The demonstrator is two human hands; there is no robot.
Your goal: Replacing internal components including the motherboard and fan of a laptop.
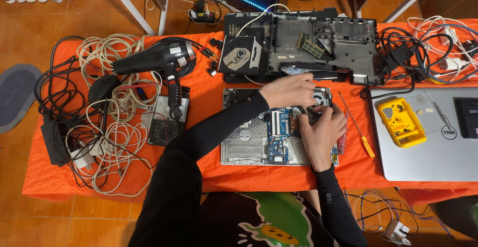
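Left hand: the left hand reaches across from a black sleeve to the top right corner of the opened laptop base; its fingers curl down onto the parts there, but whether the grip is closed on anything I cannot tell.
Right hand: the right hand lies on the right part of the same base, fingertips bent onto the dark fan area; whether this grip holds a piece cannot be told either.
Laptop base: lies flat near the front edge of the table, blue circuit board exposed in its middle.
Right of it: a screwdriver with orange handle lies slanted just beside the base; beyond it a closed silver laptop carries a yellow parts tray, and its right end runs out of the picture.
Behind it: a stripped black laptop shell sits close to the hands, with only a narrow strip of orange cloth between.
Left of it: a strip of bare cloth, then a meter, a black hair dryer and a wide tangle of cables reaching to the table's left edge.
Front edge: the cloth hangs over just below the base, leaving little room there.
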